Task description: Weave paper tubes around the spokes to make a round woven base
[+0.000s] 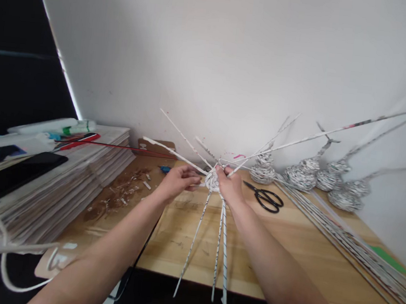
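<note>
A small round woven piece of rolled paper [212, 179] is held up over the table, with several paper tubes sticking out from it in all directions. My right hand [230, 183] grips its right side, thumb on the weave, fingers partly hidden behind. At its left edge, my left hand [181, 180] is closed, pinching what looks like a paper tube; the fingers hide most of it. One long paper tube [309, 135] runs from the weave far up to the right. Three others hang down toward the table's front edge.
Black-handled scissors [268, 199] lie right of my hands. Gourd-shaped woven paper pieces [300, 176] stand along the wall, near a bundle of paper tubes [353, 245]. On the left are a paper stack [86, 193], a black phone [22, 176], a white cable [5, 242] and brown scraps [118, 194].
</note>
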Action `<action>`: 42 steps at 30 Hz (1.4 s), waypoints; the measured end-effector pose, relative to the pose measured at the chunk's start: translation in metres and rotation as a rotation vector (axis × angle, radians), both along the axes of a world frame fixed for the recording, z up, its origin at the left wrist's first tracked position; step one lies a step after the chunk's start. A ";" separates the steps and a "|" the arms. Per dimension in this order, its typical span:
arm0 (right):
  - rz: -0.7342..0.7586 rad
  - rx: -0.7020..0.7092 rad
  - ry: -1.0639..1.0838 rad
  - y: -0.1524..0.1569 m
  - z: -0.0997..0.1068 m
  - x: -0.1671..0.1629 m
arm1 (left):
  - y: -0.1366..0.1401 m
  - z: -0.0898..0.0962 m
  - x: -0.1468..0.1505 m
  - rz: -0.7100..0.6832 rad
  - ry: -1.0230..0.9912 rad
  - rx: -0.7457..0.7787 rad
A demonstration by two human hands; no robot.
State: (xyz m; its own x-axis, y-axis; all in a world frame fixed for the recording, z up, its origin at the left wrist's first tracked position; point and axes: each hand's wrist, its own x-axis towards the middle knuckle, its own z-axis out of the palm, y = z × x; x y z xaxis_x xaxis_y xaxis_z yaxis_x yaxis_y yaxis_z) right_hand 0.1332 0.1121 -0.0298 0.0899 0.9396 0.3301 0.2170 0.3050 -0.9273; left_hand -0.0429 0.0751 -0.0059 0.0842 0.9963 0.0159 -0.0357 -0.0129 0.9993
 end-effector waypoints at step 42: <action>0.384 -0.259 -0.238 0.019 -0.021 0.010 | -0.043 0.007 -0.040 -0.070 0.721 0.209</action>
State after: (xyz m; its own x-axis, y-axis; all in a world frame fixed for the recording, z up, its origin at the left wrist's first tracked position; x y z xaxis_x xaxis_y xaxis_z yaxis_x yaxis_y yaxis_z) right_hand 0.1437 0.1313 -0.0503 -0.3270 0.9436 0.0512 0.3489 0.1709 -0.9214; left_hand -0.0830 0.0317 0.0006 0.2085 0.9705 0.1211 0.6185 -0.2267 0.7524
